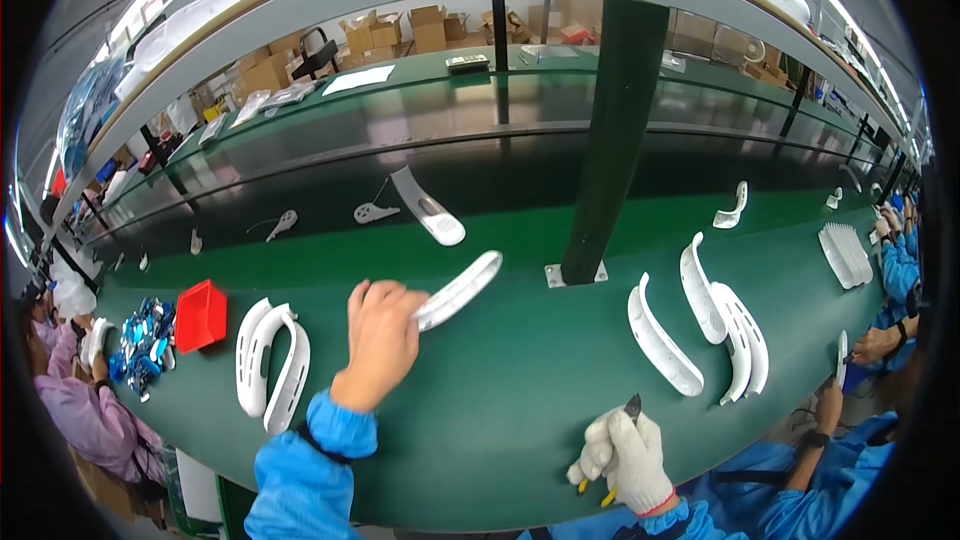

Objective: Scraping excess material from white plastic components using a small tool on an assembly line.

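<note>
My bare left hand grips one end of a long, curved white plastic part above the green bench. My right hand, in a white knitted glove, is closed round a pair of pliers; their dark tip points up and the yellow handle ends stick out below. Left of my left hand lie several slotted white curved parts. Beyond my right hand rest a single curved part, another curved part and overlapping slotted ones.
A dark conveyor belt runs behind the bench, carrying a white part. A green post stands at centre. At left are a red bin and a pile of blue, shiny pieces. Co-workers sit on both sides; stacked white parts lie far right.
</note>
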